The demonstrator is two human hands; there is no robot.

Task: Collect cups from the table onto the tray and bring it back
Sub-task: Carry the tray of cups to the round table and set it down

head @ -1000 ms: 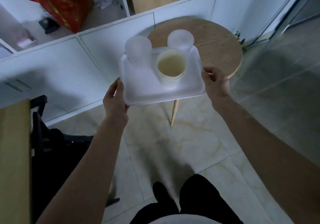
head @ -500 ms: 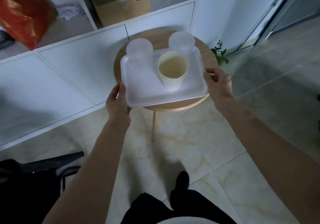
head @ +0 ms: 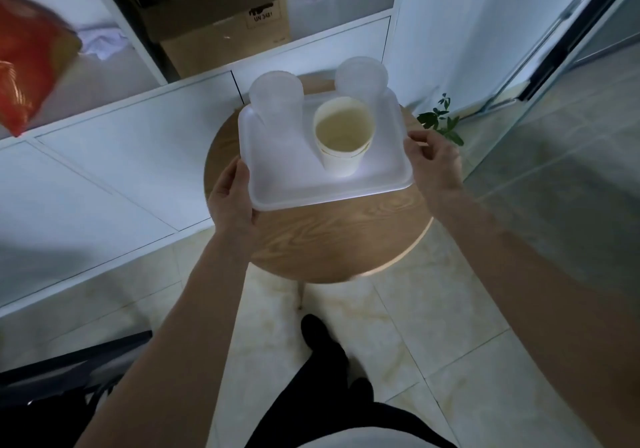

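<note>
I hold a white rectangular tray (head: 287, 184) over a round wooden table (head: 332, 239). My left hand (head: 232, 201) grips the tray's left edge and my right hand (head: 433, 160) grips its right edge. Three cups stand upright on the tray: a frosted plastic cup (head: 275, 97) at the back left, a second frosted cup (head: 362, 78) at the back right, and a white paper cup (head: 343, 135) in the middle with a yellowish inside. Whether the tray touches the tabletop cannot be told.
White cabinets (head: 114, 170) run behind and to the left of the table. A cardboard box (head: 221, 31) and a red bag (head: 24, 66) sit in the shelf above. A small green plant (head: 440, 121) stands at the right. A dark chair (head: 69, 378) is at lower left.
I have stepped closer, so the round table now lies directly beneath the tray. Both hands keep the same grip on the tray, and the cups have not shifted.
</note>
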